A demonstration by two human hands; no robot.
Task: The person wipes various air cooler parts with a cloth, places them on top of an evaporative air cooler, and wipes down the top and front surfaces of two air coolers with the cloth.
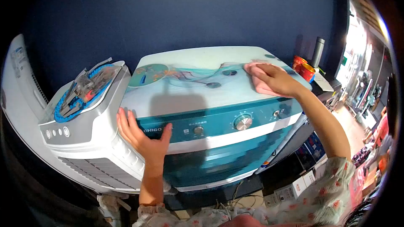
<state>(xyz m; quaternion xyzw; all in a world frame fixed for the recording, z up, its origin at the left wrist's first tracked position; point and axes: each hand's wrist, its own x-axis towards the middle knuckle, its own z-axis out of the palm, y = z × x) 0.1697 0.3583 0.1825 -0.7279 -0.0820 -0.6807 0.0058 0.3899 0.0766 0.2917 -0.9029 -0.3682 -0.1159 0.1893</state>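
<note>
A white and teal appliance (198, 105) marked CHIGO has a patterned glass top, with knobs along its front panel. On the right part of that top lies a pink cloth (261, 85), under my right hand (275, 79), whose fingers press on it. My left hand (145, 136) rests with spread fingers against the left front corner of the appliance, beside the lettering, and holds nothing. The round silver knob (243, 122) sits on the front panel between my two hands.
At the left stands a grey and white air cooler (90, 130) with a blue coiled hose (63, 105) on top. Red cups (306, 72) and a grey flask (318, 51) stand to the right. Boxes (304, 183) and cables lie on the floor below.
</note>
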